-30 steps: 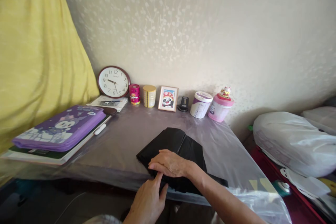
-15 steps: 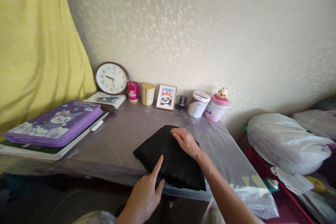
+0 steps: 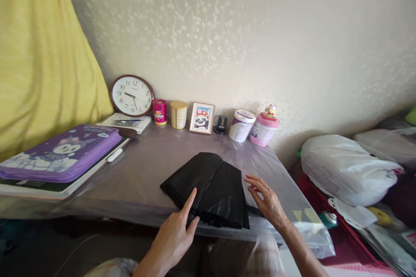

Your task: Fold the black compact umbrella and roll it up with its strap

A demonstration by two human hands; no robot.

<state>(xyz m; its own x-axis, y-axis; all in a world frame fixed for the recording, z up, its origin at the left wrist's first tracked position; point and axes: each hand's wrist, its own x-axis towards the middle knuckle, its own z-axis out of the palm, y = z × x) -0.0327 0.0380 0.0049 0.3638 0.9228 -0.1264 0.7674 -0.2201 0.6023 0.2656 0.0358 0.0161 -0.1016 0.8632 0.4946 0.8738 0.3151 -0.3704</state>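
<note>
A black folding umbrella (image 3: 208, 186) lies at the front edge of the table, its canopy loosely gathered and fanned out away from me. My left hand (image 3: 175, 233) grips it at the near end, around the dark handle, with the index finger stretched along the canopy. Most of the handle is hidden by that hand. To the right of the canopy, my right hand (image 3: 266, 199) is just apart from it, fingers spread and holding nothing. A dark strip (image 3: 254, 210) shows on the table between the canopy and my right hand.
A purple folder (image 3: 61, 153) lies on books at the left. Along the wall stand a clock (image 3: 132, 95), a pink tin (image 3: 159, 112), a yellow tin (image 3: 178, 115), a picture frame (image 3: 202, 118) and two tubs (image 3: 242, 126). White bags (image 3: 344, 169) sit at the right.
My right hand has come off the top of the canopy and moved to its right side. My left hand keeps its grip on the umbrella. The view has shifted slightly.
</note>
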